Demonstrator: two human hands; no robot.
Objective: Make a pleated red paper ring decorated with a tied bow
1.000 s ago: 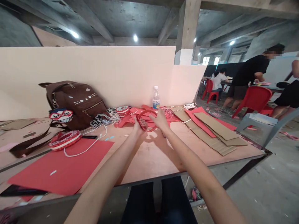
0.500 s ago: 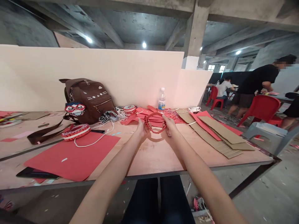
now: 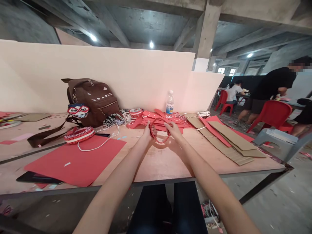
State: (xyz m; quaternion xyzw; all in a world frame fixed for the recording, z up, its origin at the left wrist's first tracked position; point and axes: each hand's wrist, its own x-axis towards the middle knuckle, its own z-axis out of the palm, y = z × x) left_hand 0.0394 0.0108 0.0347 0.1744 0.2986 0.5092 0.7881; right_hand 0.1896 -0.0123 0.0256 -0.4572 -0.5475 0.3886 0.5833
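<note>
A thin red ring (image 3: 161, 141) is held up over the middle of the table, between both hands. My left hand (image 3: 149, 131) has its fingers wrapped round the ring's left side. At its right side, my right hand (image 3: 172, 129) pinches the band. Behind the ring lies a pile of red sheets and strips (image 3: 158, 118). A red and white round piece with a white cord (image 3: 79, 135) rests to the left, at the back edge of a large red sheet (image 3: 80, 162).
A brown backpack (image 3: 94, 102) leans on the pale partition (image 3: 136, 78). A plastic bottle (image 3: 170, 104) stands behind the pile. Cardboard strips (image 3: 231, 136) lie on the right. A dark phone-like object (image 3: 36, 178) sits near the front left edge. Several people are beyond, on the right.
The ring has turned and looks rounder and taller. My right hand has shifted slightly on the band, its fingers now closer together. The camera view has moved slightly.
</note>
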